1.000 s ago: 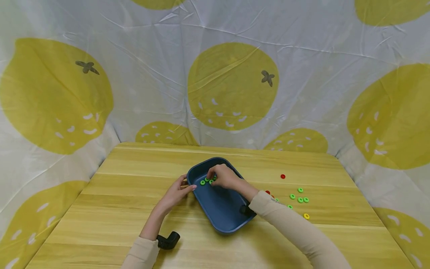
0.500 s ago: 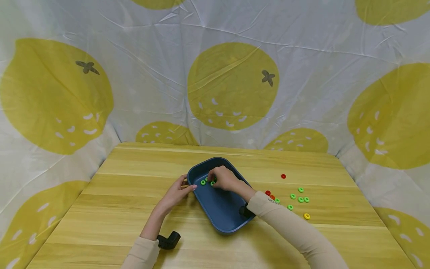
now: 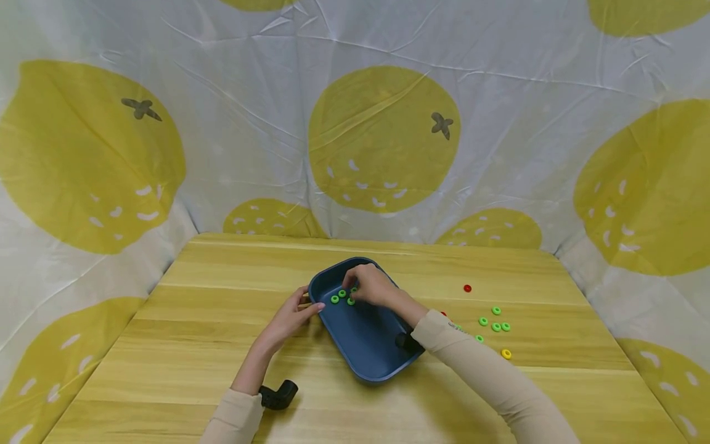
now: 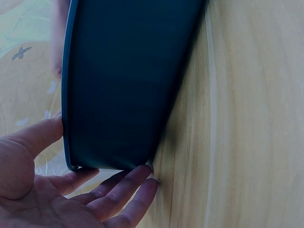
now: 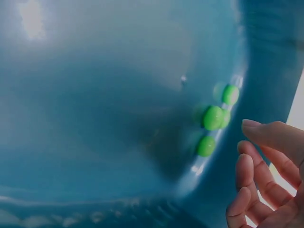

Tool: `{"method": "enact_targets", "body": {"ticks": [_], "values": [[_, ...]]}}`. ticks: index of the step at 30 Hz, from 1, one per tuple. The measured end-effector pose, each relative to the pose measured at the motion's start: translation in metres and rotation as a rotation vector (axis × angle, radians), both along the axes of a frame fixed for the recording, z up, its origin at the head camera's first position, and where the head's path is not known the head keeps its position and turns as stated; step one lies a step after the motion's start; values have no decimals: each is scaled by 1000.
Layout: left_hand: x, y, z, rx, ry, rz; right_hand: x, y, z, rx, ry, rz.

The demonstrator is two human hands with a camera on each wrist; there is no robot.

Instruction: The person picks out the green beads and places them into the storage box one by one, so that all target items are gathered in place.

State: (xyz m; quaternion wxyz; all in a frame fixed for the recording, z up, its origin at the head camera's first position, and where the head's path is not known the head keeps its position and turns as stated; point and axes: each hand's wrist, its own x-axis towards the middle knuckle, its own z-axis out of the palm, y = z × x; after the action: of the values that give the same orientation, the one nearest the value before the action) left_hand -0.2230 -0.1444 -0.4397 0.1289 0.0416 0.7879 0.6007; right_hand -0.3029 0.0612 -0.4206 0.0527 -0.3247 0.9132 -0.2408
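A deep dark-blue tray (image 3: 360,342) sits at an angle on the wooden table. My left hand (image 3: 288,317) holds its left corner, thumb at the rim and fingers against the outer wall; the left wrist view shows the fingertips (image 4: 142,171) low on that wall. Inside the tray, several small green rings (image 5: 212,118) lie close together at one end. Over them is my right hand (image 3: 377,290). In the right wrist view its thumb (image 5: 266,133) and fingers are bent a little and apart from each other, with nothing seen between them.
Right of the tray lie several more green rings (image 3: 496,327), a yellow ring (image 3: 506,354) and a red ring (image 3: 468,288). My right sleeve (image 3: 477,364) partly covers others near the tray. A lemon-print cloth (image 3: 383,142) hangs behind the table.
My right hand has risen slightly from the green rings, which show more clearly beneath it. The left hand keeps its place on the tray. The head view has shifted slightly.
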Motion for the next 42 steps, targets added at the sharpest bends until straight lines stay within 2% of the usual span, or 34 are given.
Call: {"method": "enact_targets", "body": {"ticks": [5,13,20,26,33,42], "values": [[-1,-1,0,-2,8,-13,-3,1,9,-50,16,15],[-2,1,0,-16,8,0,-8,13,31,-195,-75,-6],[-1,0,2,-21,14,-5,-11,34,43,-293,-68,-27],[0,0,3,-16,12,-12,-14,60,44,-323,-95,-75],[1,0,5,-26,10,-9,-14,99,41,-344,-130,-173],[1,0,3,-18,11,-12,-6,162,37,-301,-132,-306]]}}
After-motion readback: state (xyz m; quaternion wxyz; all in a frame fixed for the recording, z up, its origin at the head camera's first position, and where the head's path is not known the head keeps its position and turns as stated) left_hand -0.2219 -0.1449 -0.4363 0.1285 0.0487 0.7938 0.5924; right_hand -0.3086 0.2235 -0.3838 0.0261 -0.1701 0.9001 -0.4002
